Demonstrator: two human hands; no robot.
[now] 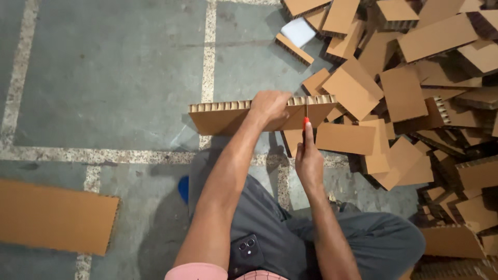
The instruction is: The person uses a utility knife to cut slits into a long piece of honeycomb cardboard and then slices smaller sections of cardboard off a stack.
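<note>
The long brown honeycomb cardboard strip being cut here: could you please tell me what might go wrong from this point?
The left hand grips the long brown honeycomb cardboard strip right beside the red-handled knife in the right hand, so a slip could nick the fingers. The strip stands on edge on the grey concrete floor and may tip or twist. The pile of cut cardboard pieces crowds the cutting side.

head cam | looks steeply down, close over hands (290, 135) | floor (104, 78), perhaps tilted
</note>
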